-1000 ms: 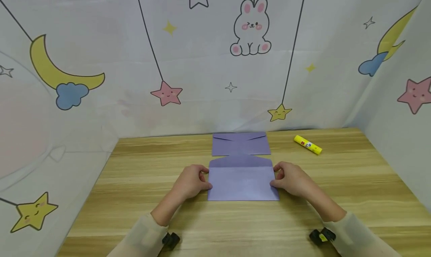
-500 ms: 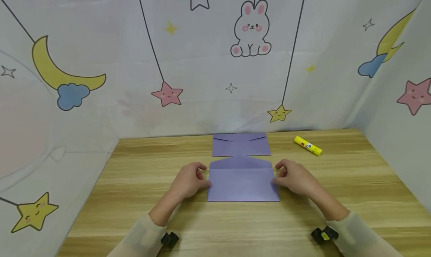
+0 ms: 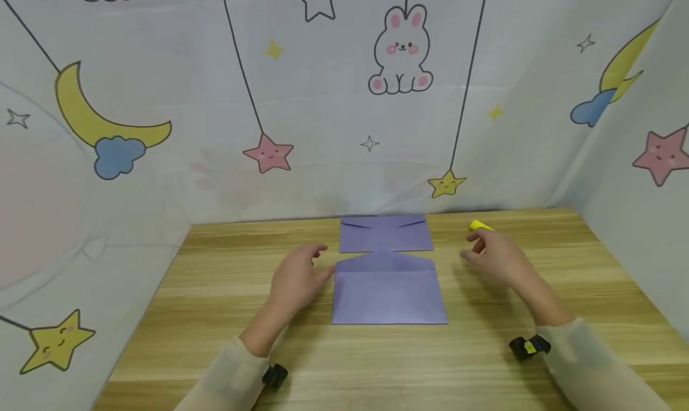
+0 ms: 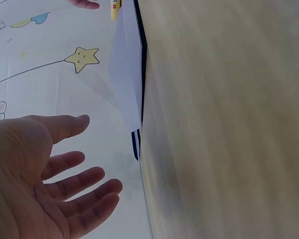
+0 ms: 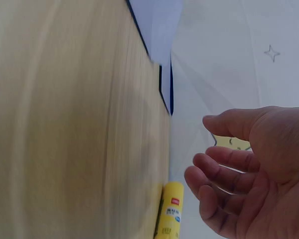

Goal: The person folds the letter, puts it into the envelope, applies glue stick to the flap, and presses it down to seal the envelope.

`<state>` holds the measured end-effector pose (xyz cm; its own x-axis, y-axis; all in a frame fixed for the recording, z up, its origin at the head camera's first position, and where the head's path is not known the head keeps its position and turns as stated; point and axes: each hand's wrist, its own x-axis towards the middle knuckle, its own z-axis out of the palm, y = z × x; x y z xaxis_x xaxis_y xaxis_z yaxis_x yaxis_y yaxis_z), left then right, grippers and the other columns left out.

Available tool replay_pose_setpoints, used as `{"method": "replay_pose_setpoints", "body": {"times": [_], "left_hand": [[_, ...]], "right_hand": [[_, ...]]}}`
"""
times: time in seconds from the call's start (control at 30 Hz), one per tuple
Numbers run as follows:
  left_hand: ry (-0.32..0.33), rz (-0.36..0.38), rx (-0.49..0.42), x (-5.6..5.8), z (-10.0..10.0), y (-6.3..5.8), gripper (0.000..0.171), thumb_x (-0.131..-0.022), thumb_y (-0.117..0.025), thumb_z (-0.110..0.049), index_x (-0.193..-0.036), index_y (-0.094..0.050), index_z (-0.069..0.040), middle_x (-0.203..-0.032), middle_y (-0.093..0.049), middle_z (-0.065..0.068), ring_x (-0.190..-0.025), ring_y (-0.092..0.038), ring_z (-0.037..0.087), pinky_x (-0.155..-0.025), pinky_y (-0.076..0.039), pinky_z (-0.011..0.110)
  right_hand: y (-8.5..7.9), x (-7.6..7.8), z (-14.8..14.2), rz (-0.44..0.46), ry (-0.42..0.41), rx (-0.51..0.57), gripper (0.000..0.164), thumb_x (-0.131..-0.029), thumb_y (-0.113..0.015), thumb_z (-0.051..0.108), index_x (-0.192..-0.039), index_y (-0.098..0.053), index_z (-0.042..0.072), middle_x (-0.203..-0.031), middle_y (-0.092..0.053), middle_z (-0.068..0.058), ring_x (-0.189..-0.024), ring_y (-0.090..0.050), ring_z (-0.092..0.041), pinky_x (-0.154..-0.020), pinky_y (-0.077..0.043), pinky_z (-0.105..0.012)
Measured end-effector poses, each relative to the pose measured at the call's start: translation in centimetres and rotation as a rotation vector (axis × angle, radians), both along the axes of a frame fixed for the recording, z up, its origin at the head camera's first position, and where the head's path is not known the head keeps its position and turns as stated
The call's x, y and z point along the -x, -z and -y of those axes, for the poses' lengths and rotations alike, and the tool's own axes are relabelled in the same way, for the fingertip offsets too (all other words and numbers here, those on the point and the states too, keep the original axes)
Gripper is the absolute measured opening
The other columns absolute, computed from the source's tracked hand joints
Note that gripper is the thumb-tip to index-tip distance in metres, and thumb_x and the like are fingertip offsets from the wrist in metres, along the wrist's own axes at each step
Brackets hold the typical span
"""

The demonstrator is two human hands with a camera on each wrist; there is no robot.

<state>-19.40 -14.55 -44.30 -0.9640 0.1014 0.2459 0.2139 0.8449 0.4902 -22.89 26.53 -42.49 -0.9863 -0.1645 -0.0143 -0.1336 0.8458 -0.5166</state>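
Note:
A purple envelope (image 3: 389, 297) lies on the wooden table with its flap unfolded toward the back. My left hand (image 3: 299, 279) is at its left side, thumb tip beside the upper left corner; the left wrist view shows the fingers apart with nothing in them. Off to the right, my right hand (image 3: 497, 256) is raised above the table near a yellow glue stick (image 5: 170, 211), partly covering it in the head view. Its fingers are loosely bent and hold nothing. Behind the first envelope is a second purple envelope (image 3: 385, 237), flap folded down.
The wooden table (image 3: 377, 363) reaches back to a white cloth (image 3: 323, 112) printed with stars, moons and a rabbit. The cloth also runs along both sides. Black cameras are strapped at both wrists, over light sleeves (image 3: 597, 363).
Both hands have come off the front envelope's side edges. The right hand has moved right and back to the glue stick; the left has shifted slightly back. The envelope has stayed put.

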Motion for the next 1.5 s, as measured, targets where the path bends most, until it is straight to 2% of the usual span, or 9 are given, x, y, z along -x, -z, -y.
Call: {"method": "replay_pose_setpoints", "body": {"times": [0.13,0.27,0.47,0.57,0.87,1.17,1.23,1.37,1.5], "left_hand": [[0.024,-0.071,0.080,0.7,-0.1,0.0,0.049,-0.091,-0.086,-0.035,-0.133,-0.072,-0.013,-0.128,-0.071,0.009,-0.115,-0.070,0.032,-0.090,-0.059,0.051],[0.066,-0.132,0.145,1.5,-0.1,-0.1,0.052,-0.091,-0.085,-0.037,-0.135,-0.071,-0.014,-0.130,-0.069,0.008,-0.116,-0.068,0.032,-0.092,-0.059,0.050],[0.092,-0.173,0.230,2.7,-0.1,-0.4,0.055,-0.094,-0.080,-0.044,-0.138,-0.069,-0.013,-0.133,-0.066,0.011,-0.120,-0.064,0.034,-0.100,-0.054,0.051],[0.090,-0.174,0.256,3.1,0.0,-0.4,0.059,-0.094,-0.079,-0.049,-0.139,-0.068,-0.012,-0.139,-0.064,0.015,-0.126,-0.061,0.038,-0.105,-0.051,0.054],[0.084,-0.117,0.239,3.6,0.6,0.0,0.071,-0.094,-0.073,-0.062,-0.147,-0.063,-0.015,-0.153,-0.055,0.017,-0.139,-0.052,0.042,-0.114,-0.042,0.060],[0.089,-0.100,0.200,3.4,0.5,0.0,0.073,-0.095,-0.071,-0.064,-0.149,-0.062,-0.015,-0.155,-0.053,0.018,-0.142,-0.051,0.042,-0.117,-0.040,0.058],[0.089,-0.096,0.201,3.5,0.5,0.1,0.074,-0.095,-0.071,-0.064,-0.149,-0.062,-0.014,-0.156,-0.053,0.018,-0.142,-0.050,0.042,-0.118,-0.039,0.058],[0.086,-0.089,0.200,3.6,0.5,0.2,0.074,-0.096,-0.070,-0.064,-0.150,-0.061,-0.015,-0.157,-0.052,0.018,-0.143,-0.049,0.042,-0.119,-0.038,0.058],[0.083,-0.093,0.194,3.7,0.5,0.2,0.074,-0.096,-0.071,-0.064,-0.150,-0.060,-0.015,-0.157,-0.051,0.018,-0.143,-0.049,0.042,-0.119,-0.038,0.058]], "right_hand": [[-0.2,1.1,-0.8,-0.042,0.021,-0.042,0.045,-0.102,-0.068,0.022,-0.134,-0.061,-0.009,-0.113,-0.068,-0.025,-0.098,-0.066,-0.039,-0.083,-0.054,-0.056],[-0.3,2.2,-1.4,-0.064,0.037,-0.079,0.044,-0.104,-0.065,0.019,-0.134,-0.058,-0.013,-0.125,-0.063,-0.032,-0.111,-0.062,-0.047,-0.091,-0.051,-0.063],[-0.2,3.7,-2.1,-0.120,0.046,-0.166,0.048,-0.103,-0.066,0.017,-0.138,-0.056,-0.014,-0.137,-0.055,-0.036,-0.125,-0.054,-0.055,-0.101,-0.046,-0.069],[0.0,4.5,-2.6,-0.115,0.049,-0.206,0.052,-0.102,-0.067,0.018,-0.141,-0.053,-0.014,-0.141,-0.050,-0.038,-0.128,-0.050,-0.058,-0.103,-0.044,-0.071],[0.6,5.8,-3.3,-0.083,0.031,-0.291,0.054,-0.102,-0.070,0.018,-0.140,-0.052,-0.014,-0.139,-0.050,-0.040,-0.124,-0.052,-0.059,-0.101,-0.044,-0.072],[1.5,6.4,-3.5,-0.071,0.008,-0.329,0.050,-0.102,-0.069,0.018,-0.135,-0.056,-0.017,-0.133,-0.057,-0.039,-0.121,-0.054,-0.058,-0.099,-0.046,-0.071],[1.8,6.6,-3.7,-0.077,0.005,-0.330,0.047,-0.101,-0.070,0.016,-0.132,-0.059,-0.017,-0.128,-0.060,-0.039,-0.118,-0.057,-0.057,-0.097,-0.047,-0.070],[2.1,7.0,-3.9,-0.080,0.006,-0.314,0.032,-0.101,-0.069,0.014,-0.117,-0.066,-0.013,-0.113,-0.068,-0.032,-0.101,-0.063,-0.046,-0.087,-0.051,-0.065],[2.2,7.2,-3.8,-0.068,0.010,-0.301,0.023,-0.102,-0.067,0.013,-0.109,-0.068,-0.009,-0.105,-0.070,-0.025,-0.090,-0.061,-0.037,-0.080,-0.050,-0.060]]}}
